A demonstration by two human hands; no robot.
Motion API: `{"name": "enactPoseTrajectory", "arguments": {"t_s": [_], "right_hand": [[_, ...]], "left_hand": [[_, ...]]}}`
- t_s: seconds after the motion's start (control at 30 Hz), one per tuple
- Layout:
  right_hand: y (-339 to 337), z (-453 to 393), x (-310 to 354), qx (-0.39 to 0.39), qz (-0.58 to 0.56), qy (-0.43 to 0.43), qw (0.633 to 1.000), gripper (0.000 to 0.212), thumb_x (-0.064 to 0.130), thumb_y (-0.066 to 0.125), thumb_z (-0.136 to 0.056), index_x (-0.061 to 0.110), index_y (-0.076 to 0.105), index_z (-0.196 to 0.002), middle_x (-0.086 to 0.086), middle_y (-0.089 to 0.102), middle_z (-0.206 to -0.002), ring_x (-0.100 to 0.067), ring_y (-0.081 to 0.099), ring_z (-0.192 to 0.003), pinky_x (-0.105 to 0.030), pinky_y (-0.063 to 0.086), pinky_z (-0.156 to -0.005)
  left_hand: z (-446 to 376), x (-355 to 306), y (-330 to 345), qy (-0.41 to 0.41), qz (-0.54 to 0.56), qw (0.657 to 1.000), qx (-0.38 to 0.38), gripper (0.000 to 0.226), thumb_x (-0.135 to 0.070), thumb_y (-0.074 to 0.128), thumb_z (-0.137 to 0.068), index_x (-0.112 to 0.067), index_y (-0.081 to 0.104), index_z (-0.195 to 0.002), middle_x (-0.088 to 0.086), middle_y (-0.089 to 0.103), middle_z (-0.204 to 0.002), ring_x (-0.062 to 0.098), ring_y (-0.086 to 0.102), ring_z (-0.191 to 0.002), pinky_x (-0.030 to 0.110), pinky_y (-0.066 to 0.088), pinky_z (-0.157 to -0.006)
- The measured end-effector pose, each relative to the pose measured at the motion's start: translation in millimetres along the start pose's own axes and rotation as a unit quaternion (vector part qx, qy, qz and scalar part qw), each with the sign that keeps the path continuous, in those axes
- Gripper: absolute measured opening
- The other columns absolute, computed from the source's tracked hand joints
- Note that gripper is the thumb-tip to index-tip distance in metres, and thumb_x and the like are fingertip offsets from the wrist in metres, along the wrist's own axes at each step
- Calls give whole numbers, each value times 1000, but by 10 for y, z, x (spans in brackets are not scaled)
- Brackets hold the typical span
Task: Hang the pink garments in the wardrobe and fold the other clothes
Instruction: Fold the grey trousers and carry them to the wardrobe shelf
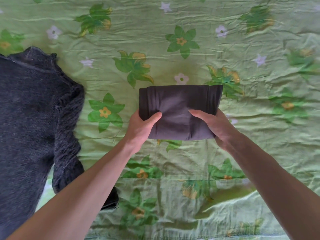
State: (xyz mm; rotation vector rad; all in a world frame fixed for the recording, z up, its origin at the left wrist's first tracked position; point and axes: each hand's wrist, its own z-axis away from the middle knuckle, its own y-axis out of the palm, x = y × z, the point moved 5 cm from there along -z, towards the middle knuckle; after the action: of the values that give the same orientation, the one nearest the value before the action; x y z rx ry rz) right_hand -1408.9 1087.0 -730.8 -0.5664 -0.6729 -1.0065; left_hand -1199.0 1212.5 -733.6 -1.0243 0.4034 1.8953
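A dark grey-purple garment (178, 103), folded into a compact rectangle, lies in the middle of the bed. My left hand (140, 125) grips its near left edge, thumb on top and fingers tucked under. My right hand (213, 125) grips the near right edge the same way, thumb lying across the top. A dark charcoal knitted sweater (29, 118) lies spread out and unfolded at the left side of the bed, apart from both hands. No pink garment is in view.
The bed is covered by a wrinkled green floral sheet (190, 40). A seam of the sheet runs across near my forearms. A small dark edge of fabric (110, 200) pokes out under my left forearm.
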Motion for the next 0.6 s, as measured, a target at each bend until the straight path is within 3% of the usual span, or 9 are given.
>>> {"name": "enactPoseTrajectory", "arguments": {"t_s": [0.13,0.27,0.4,0.5,0.6], "right_hand": [[-57,74,92,-11,-18,-21,1000,81,52,92,-64,21,62,-133,4,76,-120,-15,75,-106,-43,59,-97],[-170,324,249,-44,-50,-60,996,61,27,88,-82,16,57,-133,-2,73,-124,-18,74,-108,-43,61,-95],[-259,723,535,10,-101,-70,992,53,15,78,-90,13,58,-138,-5,74,-126,-22,73,-112,-36,62,-88],[-354,1160,874,16,-85,-78,993,60,21,81,-82,10,60,-137,-8,74,-125,-27,72,-115,-37,61,-89],[-433,1698,1353,2,-58,-86,995,60,46,77,-83,20,63,-136,0,74,-127,-20,70,-118,-37,57,-97]], "left_hand": [[161,-107,-24,20,31,999,3,31,-17,76,-95,-20,64,-124,-14,72,-108,-15,69,-84,3,49,-70],[442,-261,-45,48,22,999,9,40,-26,78,-95,-26,57,-130,-12,71,-119,-10,68,-99,7,50,-79],[714,-603,-115,44,54,997,43,66,-23,87,-85,-23,52,-142,-9,73,-125,2,70,-111,21,54,-95],[1079,-1022,-190,10,68,994,82,65,-38,87,-84,-31,54,-139,-12,74,-125,7,70,-117,39,51,-109],[1571,-1520,-302,33,71,994,75,50,-27,78,-94,-29,54,-138,-12,74,-123,5,71,-113,35,54,-105]]}}
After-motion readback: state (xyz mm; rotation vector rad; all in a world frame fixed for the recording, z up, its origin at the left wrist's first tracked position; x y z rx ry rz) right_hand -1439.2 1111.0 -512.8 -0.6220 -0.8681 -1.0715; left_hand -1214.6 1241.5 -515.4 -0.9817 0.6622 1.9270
